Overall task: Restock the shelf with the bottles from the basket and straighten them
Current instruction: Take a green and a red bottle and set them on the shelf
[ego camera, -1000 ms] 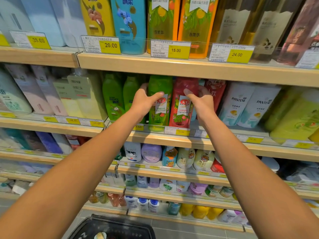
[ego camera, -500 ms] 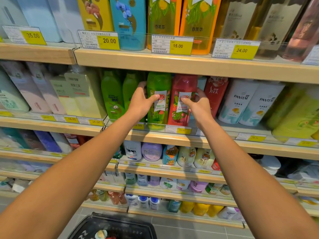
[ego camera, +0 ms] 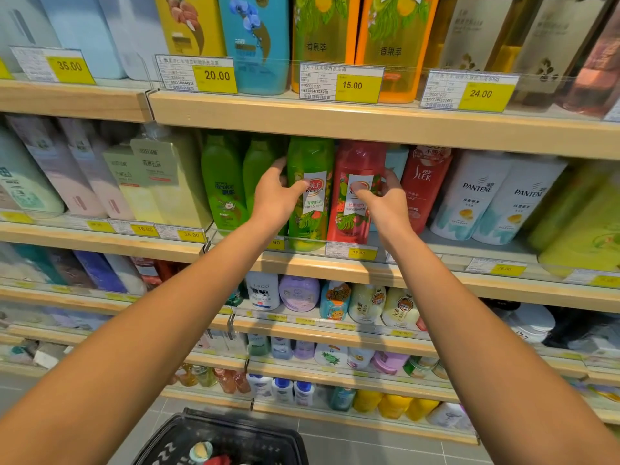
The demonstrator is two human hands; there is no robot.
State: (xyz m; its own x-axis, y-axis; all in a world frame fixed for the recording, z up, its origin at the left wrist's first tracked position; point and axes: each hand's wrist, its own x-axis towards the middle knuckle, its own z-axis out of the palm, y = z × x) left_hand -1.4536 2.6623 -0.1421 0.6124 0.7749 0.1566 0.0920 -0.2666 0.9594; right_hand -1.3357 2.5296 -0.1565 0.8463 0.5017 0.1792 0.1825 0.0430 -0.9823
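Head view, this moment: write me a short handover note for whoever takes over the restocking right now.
Left grip: holds the green bottle, thumb on its label, fingers round its left side.
Right grip: holds the red bottle, thumb on its label.
Both bottles stand side by side at the front of the middle shelf.
Done: these two are on the shelf.
Left: square them up, then shelve what lies in the black basket below; a cap and something red show in it.
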